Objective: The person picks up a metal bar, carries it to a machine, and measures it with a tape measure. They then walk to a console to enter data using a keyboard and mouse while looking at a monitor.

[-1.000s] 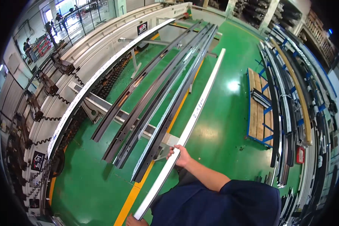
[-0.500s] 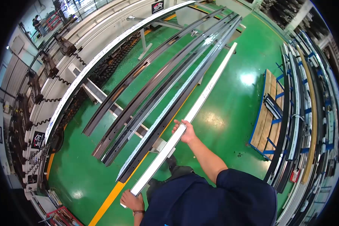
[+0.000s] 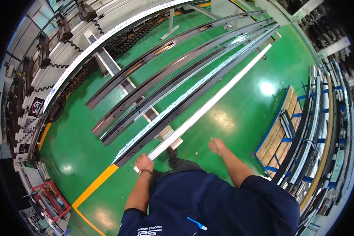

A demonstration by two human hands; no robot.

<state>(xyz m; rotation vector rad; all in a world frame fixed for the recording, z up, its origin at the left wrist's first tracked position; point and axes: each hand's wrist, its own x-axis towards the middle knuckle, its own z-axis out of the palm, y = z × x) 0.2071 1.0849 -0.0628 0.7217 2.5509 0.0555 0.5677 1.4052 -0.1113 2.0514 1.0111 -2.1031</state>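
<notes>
Left hand [image 3: 144, 163], nearer, closed round white bar [image 3: 208, 103], axis 1–2 o'clock; right hand [image 3: 216, 146] loosely open, empty, bar at 10 o'clock.

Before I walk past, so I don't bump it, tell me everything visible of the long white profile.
The long, slender white profile has a smooth, plain face, perhaps coated metal or plastic. It runs diagonally to the upper right over the green floor, beside but apart from the nearest dark profile. The left hand grips it close to its near end; the right hand is off it. It crosses above a pale support block; whether it rests there is unclear.
</notes>
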